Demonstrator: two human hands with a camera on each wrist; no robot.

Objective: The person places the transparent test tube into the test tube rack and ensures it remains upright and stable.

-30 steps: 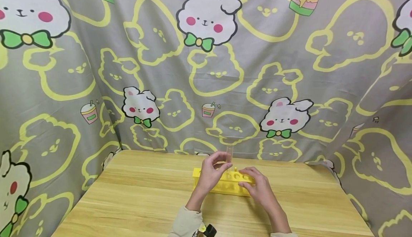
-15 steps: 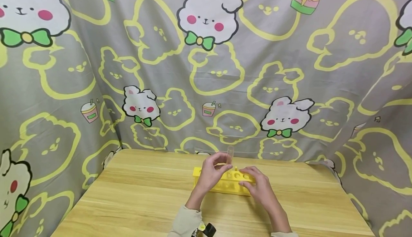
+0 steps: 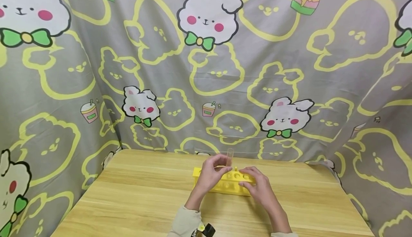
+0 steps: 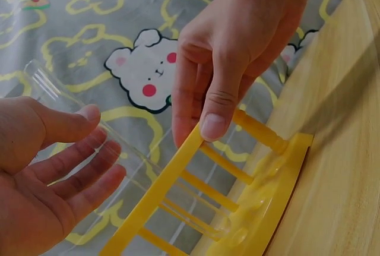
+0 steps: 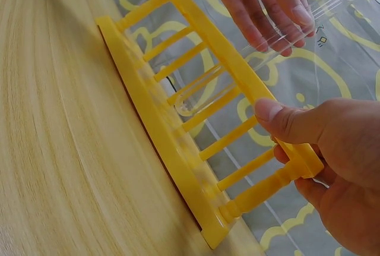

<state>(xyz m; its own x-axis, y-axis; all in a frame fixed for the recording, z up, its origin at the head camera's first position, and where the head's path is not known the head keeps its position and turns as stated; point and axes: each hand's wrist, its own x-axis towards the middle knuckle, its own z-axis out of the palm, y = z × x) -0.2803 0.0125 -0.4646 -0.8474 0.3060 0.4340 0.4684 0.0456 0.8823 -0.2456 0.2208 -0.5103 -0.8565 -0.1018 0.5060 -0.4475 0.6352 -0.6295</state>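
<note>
Behind the counter (image 3: pixel 135 197), draped grey cloth (image 3: pixel 289 69) printed with white rabbits and yellow outlines, nothing between it and the work. On the pale wood-grain top, a yellow plastic rack (image 3: pixel 225 184): flat base, thin round posts, top bar with holes. Slid partway down through one hole, a clear glass test tube (image 3: pixel 229 157), round bottom just above the base, open mouth up. Left hand (image 3: pixel 210 174) pinching the tube's upper part with curled fingers (image 4: pixel 89 167). Right hand (image 3: pixel 259 188) gripping the rack's top bar, thumb over, fingers curled beneath.
</note>
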